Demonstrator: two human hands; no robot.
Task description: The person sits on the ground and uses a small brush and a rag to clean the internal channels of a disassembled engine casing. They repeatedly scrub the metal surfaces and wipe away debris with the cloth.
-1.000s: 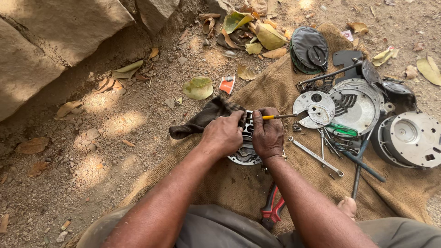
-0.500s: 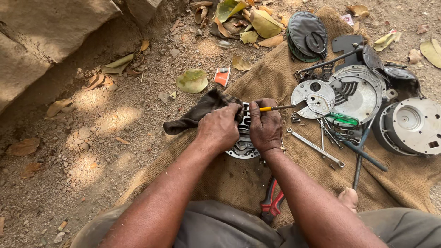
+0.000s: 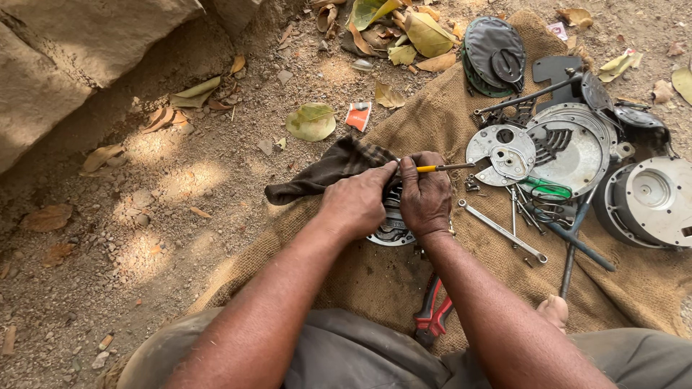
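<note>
From where I watch, little has changed since half a second ago: both hands stay bunched over the round motor part on the burlap sheet, and the view has only drifted a little. The left hand is closed on a dark cloth, pressing it against the part's upper edge, with the cloth's loose end trailing up and to the left onto the dirt. The right hand is closed round a yellow-handled screwdriver. Its long axis lies nearly level across the view, handle at my thumb, the thin shaft pointing right toward the flat round metal plate, its tip just short of the plate. The motor part lies flat under both hands, mostly hidden by them. A spanner lies just right of the right hand, angled down to the right. Red-handled pliers lie near my knees. A grey motor housing sits well apart at the right edge.
</note>
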